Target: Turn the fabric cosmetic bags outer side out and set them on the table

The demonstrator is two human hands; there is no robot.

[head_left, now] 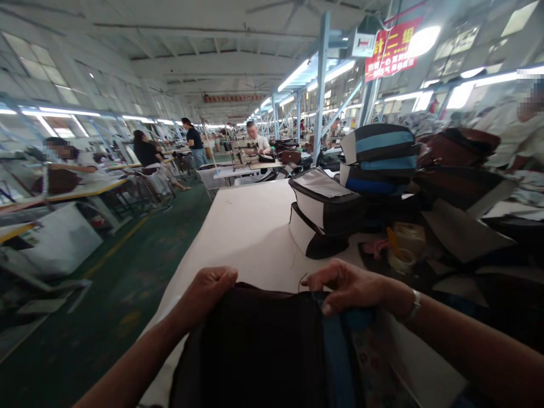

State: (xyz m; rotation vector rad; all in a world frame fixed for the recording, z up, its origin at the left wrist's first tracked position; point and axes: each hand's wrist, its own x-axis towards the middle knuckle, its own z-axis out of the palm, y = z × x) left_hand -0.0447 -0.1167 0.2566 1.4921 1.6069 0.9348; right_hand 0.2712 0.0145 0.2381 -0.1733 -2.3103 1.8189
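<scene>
A dark fabric bag piece [263, 340] with a blue stripe lies at the near edge of a long white table [250, 226]. My left hand [208, 292] is closed on its far left corner. My right hand [346, 286], with a bracelet at the wrist, pinches the far edge near the blue stripe. A loose thread curls up from the fabric between the two hands.
A white and black bag [323, 212] sits just beyond my hands, with a stack of blue-striped and brown bags [382, 156] behind it. A spool of thread [406, 243] lies to the right. Several people work at sewing tables to the left and far back. A green aisle runs on the left.
</scene>
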